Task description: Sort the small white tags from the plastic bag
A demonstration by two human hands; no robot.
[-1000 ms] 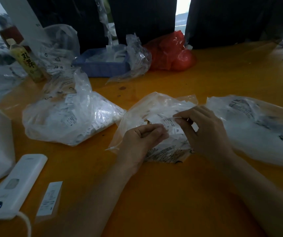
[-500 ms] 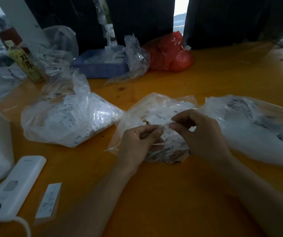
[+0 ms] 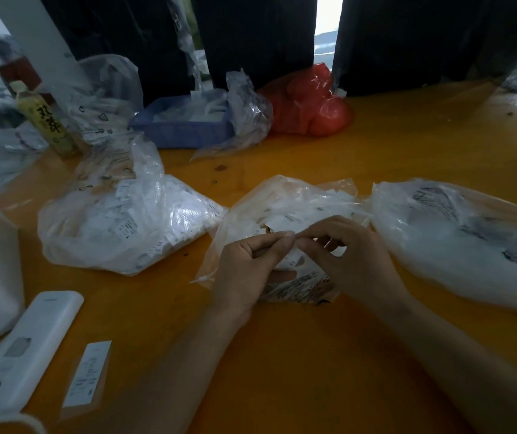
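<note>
A white remote point(image 3: 22, 352) lies at the table's point(image 3: 297, 371) left edge; beside it a bulging bag of tags point(image 3: 125, 220); at centre, the plastic bag point(image 3: 285, 208) holds small white tags point(image 3: 282, 219); the left hand point(image 3: 247, 264) and right hand point(image 3: 354, 258) meet fingertip to fingertip above it, pinching something too small to identify; another bag point(image 3: 466, 239) lies right.

Dim overall, underexposed. Daylight from a bright gap point(image 3: 329, 26) between dark curtains point(image 3: 250, 36) at top centre, blown out to white. Second pale, overexposed patch at top left. Glare on clear plastic bags point(image 3: 144, 220), strongest on the left one; soft sheen on the orange table point(image 3: 407, 145) at far right. Forearms in near shadow along the bottom edge. Wide-angle bending at the borders. Corners soft; white device point(image 3: 25, 352) at lower left blurred, printed text unreadable.
</note>
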